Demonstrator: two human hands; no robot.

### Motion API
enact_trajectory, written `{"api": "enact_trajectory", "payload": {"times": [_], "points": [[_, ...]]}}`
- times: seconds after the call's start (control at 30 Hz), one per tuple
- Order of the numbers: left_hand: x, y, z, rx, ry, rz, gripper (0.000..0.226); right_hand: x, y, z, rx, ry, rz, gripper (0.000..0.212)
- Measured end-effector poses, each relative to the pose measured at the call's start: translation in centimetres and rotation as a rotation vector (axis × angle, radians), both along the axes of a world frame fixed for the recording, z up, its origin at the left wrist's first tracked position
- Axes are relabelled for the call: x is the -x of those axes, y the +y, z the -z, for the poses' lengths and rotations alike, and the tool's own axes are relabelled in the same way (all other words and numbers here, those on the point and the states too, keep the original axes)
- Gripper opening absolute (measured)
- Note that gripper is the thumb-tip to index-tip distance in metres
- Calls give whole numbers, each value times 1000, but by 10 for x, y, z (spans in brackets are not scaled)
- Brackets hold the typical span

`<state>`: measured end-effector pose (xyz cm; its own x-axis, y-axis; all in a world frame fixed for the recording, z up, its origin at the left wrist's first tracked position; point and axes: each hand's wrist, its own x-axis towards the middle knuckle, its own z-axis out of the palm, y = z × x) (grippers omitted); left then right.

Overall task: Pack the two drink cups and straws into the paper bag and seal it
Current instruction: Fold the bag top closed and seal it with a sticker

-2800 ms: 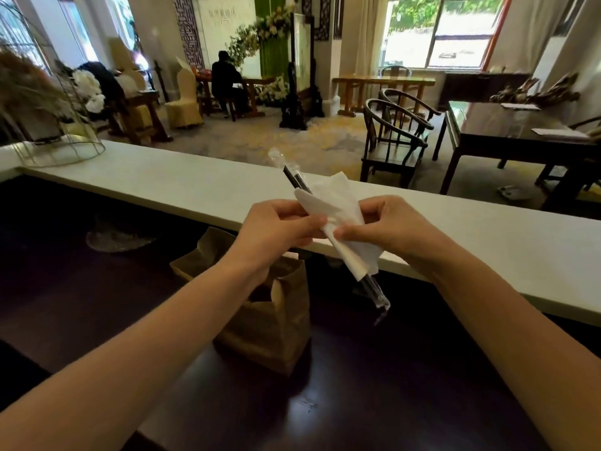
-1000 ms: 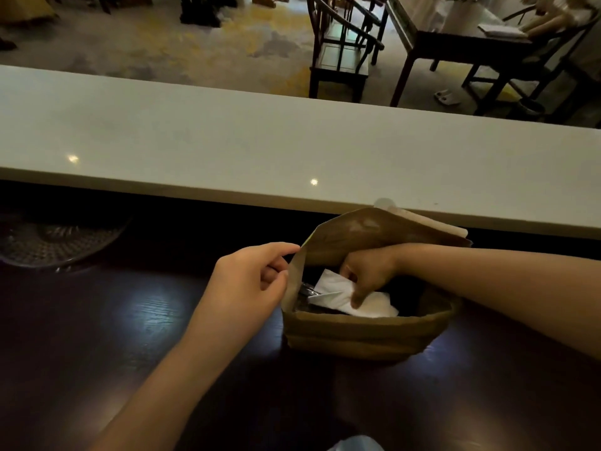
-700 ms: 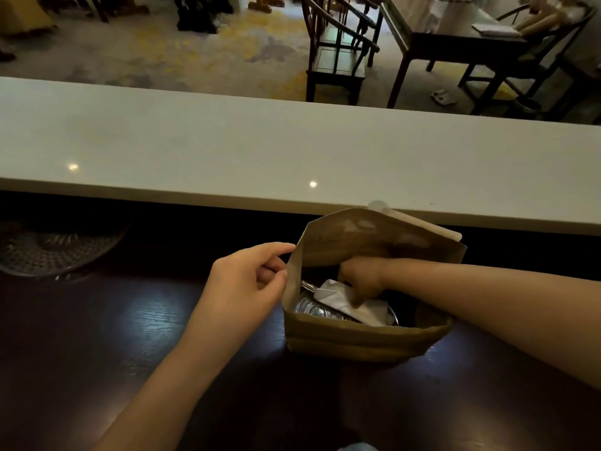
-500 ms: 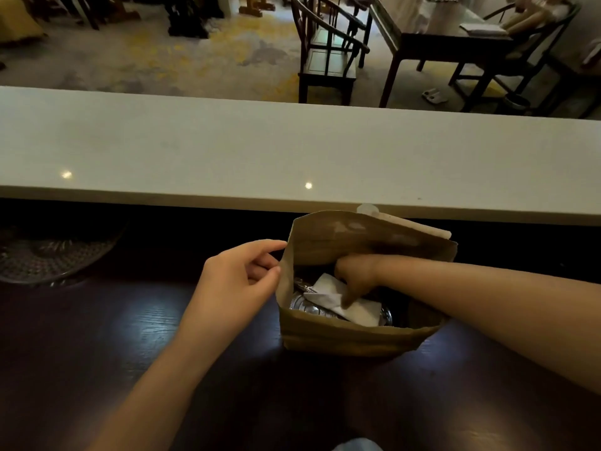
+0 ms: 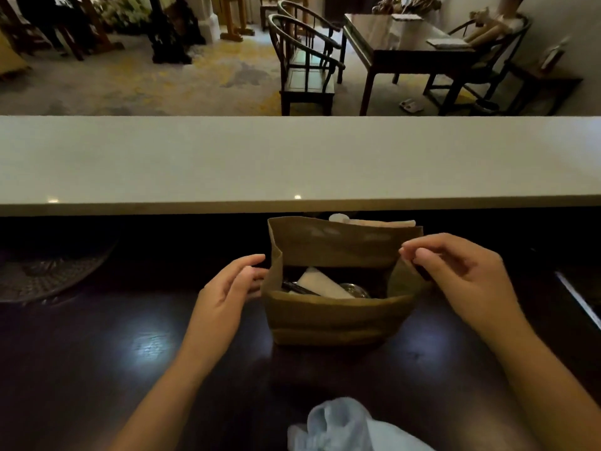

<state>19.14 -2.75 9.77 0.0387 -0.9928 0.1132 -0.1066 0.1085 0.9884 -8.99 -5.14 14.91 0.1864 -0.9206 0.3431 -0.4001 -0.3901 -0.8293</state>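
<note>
Paper bag [image 5: 335,320] is standing open on the dark bench [image 5: 130,369], with wrapped straws [image 5: 320,283] and a cup lid [image 5: 353,289] lying inside. Left hand [image 5: 227,294] is resting against its left wall, fingers loosely spread, holding nothing. Right hand [image 5: 461,271] is pinching the right rim.

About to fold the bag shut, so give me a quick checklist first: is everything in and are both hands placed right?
1. Paper bag upright on the dark counter: ok.
2. Napkin-wrapped straws inside, below the rim: ok.
3. Both cups inside: cannot tell; only one shiny lid shows.
4. Right hand pinching the bag's right edge: ok.
5. Left hand gripping the left edge: not ok; open beside it.
6. Bag mouth closed: not ok; open.
</note>
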Motion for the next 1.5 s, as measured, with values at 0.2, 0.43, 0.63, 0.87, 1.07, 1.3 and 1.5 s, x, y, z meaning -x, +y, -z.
{"api": "enact_trajectory", "payload": {"times": [0.2,0.43,0.63,0.87,1.07,1.3,1.5], "points": [[6,16,25,29,-191,69,46,16,32,64,-135,-94,60,62],[29,-7,51,-14,-188,5,50,0,10,109,-360,-58,181,65],[28,-20,65,-68,-93,-63,44,0,-15,119,-419,-61,197,29],[25,-19,92,-129,-175,-112,26,6,-27,130,-334,-87,135,33],[18,-43,79,-32,-214,-202,41,18,-55,122,-260,-141,163,68],[9,-76,50,-15,-329,144,43,22,-76,104,-313,54,-166,39],[0,-72,46,-69,-264,243,31,21,-77,99,-383,5,-219,35]]}}
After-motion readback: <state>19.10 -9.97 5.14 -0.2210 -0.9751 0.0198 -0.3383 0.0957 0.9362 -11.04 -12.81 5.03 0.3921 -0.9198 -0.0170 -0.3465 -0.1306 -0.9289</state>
